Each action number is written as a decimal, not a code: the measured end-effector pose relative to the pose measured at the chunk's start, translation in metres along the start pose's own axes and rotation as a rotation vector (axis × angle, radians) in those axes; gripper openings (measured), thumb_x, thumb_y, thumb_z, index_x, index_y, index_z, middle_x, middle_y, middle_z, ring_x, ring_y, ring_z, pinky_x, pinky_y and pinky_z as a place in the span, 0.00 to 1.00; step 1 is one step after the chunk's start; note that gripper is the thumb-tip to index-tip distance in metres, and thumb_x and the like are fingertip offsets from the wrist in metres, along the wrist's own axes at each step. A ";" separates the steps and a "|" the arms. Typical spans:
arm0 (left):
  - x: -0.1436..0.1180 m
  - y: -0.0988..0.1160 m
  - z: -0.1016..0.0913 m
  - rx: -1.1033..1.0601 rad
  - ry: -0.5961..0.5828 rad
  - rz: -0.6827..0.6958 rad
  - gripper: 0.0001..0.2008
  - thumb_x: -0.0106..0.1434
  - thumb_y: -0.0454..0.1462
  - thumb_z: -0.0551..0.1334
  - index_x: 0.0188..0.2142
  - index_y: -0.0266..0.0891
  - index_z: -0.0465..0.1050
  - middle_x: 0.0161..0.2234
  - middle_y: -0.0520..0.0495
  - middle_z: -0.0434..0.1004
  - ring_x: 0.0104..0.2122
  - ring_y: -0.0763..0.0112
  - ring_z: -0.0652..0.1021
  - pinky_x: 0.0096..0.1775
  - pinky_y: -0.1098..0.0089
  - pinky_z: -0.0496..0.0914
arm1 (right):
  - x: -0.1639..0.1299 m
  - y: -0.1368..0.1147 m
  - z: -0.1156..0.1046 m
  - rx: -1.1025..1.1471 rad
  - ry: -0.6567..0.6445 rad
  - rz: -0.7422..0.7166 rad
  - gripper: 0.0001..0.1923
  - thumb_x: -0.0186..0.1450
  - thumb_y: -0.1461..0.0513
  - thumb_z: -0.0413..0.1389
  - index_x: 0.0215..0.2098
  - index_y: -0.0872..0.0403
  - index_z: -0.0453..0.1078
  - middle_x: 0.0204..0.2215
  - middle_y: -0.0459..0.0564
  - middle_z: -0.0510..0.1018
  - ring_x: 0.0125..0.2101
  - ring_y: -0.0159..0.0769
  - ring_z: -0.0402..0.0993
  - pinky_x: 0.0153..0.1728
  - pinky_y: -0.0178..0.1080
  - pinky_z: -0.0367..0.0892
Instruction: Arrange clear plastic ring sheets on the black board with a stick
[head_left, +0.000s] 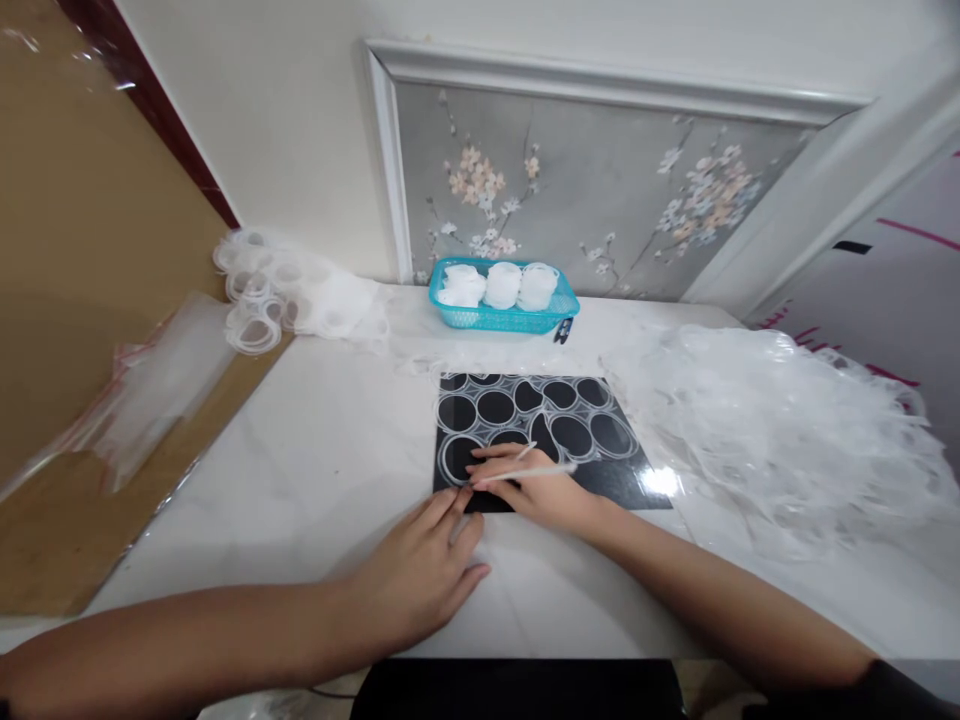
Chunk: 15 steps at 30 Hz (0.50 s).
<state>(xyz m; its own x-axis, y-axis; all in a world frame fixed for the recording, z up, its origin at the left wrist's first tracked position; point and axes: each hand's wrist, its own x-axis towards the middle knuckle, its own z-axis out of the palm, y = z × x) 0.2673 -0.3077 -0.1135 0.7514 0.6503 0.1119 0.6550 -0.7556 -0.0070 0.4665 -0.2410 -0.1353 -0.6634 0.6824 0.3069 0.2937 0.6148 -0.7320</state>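
A black rectangular board lies flat on the white table, with a clear plastic sheet on it, patterned by round cut-outs with whitish rims. My left hand rests at the board's front left corner, fingertips pressing at the sheet's edge, thumb and fingers apart. In my right hand is a thin white stick-like tool, pinched between the fingers and pointing left. Its tip is close to my left fingertips, near the lowest left circle. Whether the tip touches the sheet is too small to tell.
Behind the board stands a blue basket holding stacks of white discs, a small dark clipper-like object beside it. Cut plastic sheets pile up at right and back left. Clear bags lie on brown cardboard.
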 end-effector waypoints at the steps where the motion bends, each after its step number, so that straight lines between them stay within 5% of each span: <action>1: 0.001 0.000 -0.001 -0.020 -0.016 -0.006 0.21 0.67 0.46 0.52 0.47 0.30 0.69 0.50 0.32 0.70 0.52 0.52 0.69 0.52 0.59 0.63 | 0.003 0.001 -0.002 -0.045 -0.042 -0.062 0.12 0.67 0.61 0.49 0.40 0.51 0.74 0.40 0.50 0.79 0.49 0.38 0.72 0.50 0.44 0.67; 4: 0.000 -0.002 -0.003 -0.056 -0.052 -0.005 0.19 0.66 0.45 0.54 0.45 0.32 0.70 0.52 0.34 0.70 0.53 0.53 0.68 0.53 0.59 0.64 | 0.027 0.005 -0.021 -0.154 -0.015 -0.117 0.10 0.65 0.60 0.50 0.38 0.50 0.74 0.37 0.51 0.79 0.43 0.38 0.74 0.48 0.44 0.68; 10: -0.003 -0.006 -0.013 -0.186 -0.071 -0.003 0.14 0.64 0.42 0.57 0.42 0.33 0.70 0.53 0.36 0.69 0.55 0.55 0.68 0.52 0.61 0.66 | 0.085 0.000 -0.110 -0.104 0.845 0.164 0.12 0.64 0.55 0.53 0.32 0.54 0.73 0.28 0.48 0.77 0.29 0.30 0.73 0.36 0.36 0.70; 15: 0.034 -0.038 -0.019 -0.366 0.017 -0.029 0.14 0.65 0.43 0.57 0.45 0.37 0.68 0.48 0.43 0.73 0.46 0.64 0.73 0.47 0.64 0.69 | 0.053 -0.014 -0.142 0.433 0.914 0.181 0.12 0.56 0.55 0.62 0.32 0.55 0.71 0.26 0.47 0.78 0.30 0.30 0.76 0.39 0.38 0.72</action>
<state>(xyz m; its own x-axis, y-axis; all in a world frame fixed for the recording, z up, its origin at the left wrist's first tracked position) 0.2668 -0.2586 -0.0903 0.7291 0.6732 0.1233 0.6020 -0.7166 0.3522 0.5253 -0.1570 -0.0227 0.1965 0.9024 0.3836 -0.0557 0.4009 -0.9144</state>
